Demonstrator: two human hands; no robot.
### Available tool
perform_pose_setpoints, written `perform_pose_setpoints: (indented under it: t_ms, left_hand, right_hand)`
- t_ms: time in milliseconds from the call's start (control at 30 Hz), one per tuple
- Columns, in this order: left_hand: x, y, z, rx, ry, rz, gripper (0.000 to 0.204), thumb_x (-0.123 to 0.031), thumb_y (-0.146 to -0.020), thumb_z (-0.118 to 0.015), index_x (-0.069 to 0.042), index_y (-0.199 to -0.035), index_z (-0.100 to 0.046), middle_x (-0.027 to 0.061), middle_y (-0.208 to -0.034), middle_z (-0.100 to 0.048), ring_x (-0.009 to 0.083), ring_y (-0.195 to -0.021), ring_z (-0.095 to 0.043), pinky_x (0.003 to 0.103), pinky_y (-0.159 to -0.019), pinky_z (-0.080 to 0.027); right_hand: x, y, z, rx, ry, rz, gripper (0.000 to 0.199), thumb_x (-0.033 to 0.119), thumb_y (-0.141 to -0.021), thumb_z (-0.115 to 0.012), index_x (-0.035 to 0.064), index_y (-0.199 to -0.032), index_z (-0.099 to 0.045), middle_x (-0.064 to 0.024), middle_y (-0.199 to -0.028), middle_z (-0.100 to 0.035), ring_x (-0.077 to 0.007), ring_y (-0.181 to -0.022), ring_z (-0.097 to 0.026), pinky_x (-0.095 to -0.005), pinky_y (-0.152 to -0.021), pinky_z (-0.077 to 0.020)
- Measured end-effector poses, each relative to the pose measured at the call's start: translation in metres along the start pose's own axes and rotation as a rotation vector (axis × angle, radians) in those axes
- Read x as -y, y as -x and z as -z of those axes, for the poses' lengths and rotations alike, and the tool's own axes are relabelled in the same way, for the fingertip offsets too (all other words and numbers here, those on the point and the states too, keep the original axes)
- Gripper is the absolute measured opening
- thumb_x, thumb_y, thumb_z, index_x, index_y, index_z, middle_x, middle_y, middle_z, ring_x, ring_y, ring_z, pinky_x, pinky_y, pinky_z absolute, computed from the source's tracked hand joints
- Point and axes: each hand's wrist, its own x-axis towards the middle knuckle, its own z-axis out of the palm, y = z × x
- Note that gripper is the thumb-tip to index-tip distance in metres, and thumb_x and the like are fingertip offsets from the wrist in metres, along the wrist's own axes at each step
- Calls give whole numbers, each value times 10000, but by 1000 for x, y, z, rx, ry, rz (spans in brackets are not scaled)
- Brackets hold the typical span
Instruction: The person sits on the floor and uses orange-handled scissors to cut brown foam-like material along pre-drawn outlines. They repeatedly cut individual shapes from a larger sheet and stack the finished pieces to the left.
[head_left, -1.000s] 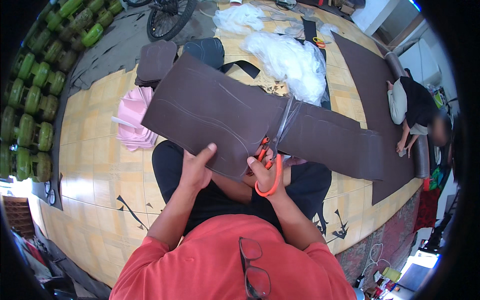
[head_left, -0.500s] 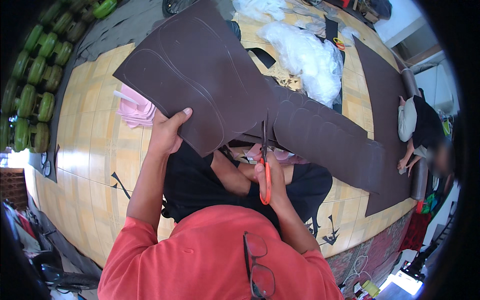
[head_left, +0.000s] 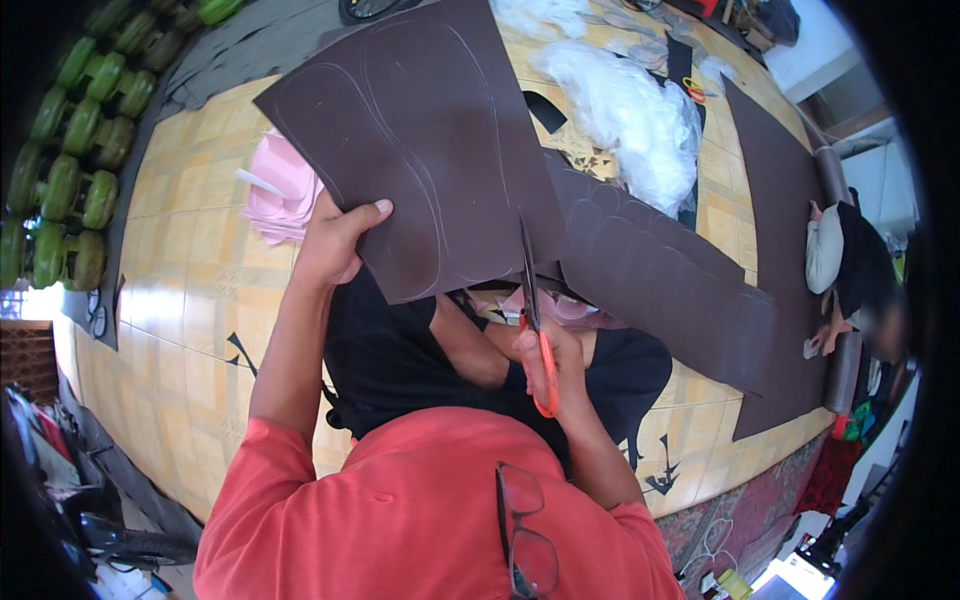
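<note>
from afar i count one orange-handled scissors (head_left: 531,300) centrally, one yellow-handled scissors (head_left: 694,90) toward one-thirty, one pair of glasses (head_left: 533,560) at six, one co-worker (head_left: 855,250) at three.

A dark brown flat sheet (head_left: 415,165) that bore long, pale, curved outlines, was raised at a slant, orange-handled scissors (head_left: 530,290) that pointed upward, overlapped the sheet's lower edge toward its right end
</note>
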Motion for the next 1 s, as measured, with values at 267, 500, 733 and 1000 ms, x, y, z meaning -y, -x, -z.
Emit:
perform_pose_setpoints:
  t_ms: [267,500,733,1000]
  left_hand:
    - [5,7,-7,51,-56,87,458,25,-788,-616,22,-1232,-505,101,-1086,-613,196,-1005,-603,340,-877,-493]
    - [16,8,-9,107,-10,117,431,26,-788,-612,9,-1211,-535,93,-1086,-617,180,-980,-605,327,-851,-496]
    - [36,21,-16,136,-38,208,421,22,-786,-601,6,-1203,-541,65,-1075,-600,160,-1011,-562,318,-894,-447]
    - [41,25,-25,111,-71,295,434,8,-789,-598,3,-1219,-538,56,-1086,-594,157,-1011,-551,317,-916,-428]
  right_hand:
    - [-19,-8,-11,-81,5,101,347,336,-975,-517,14,-848,-542,-10,-638,-486,-72,-546,-475,-232,-476,-386]
    - [-3,2,-7,-1,-83,-97,344,315,-972,-517,1,-833,-523,-18,-608,-477,-114,-536,-482,-264,-501,-406]
    - [-58,-14,-19,-199,-61,190,291,284,-971,-501,14,-865,-518,-3,-580,-476,-69,-416,-461,-198,-378,-359]
    - [-65,-7,-18,-214,-7,150,142,147,-920,-529,7,-902,-539,-50,-654,-521,-99,-493,-488,-238,-445,-384]
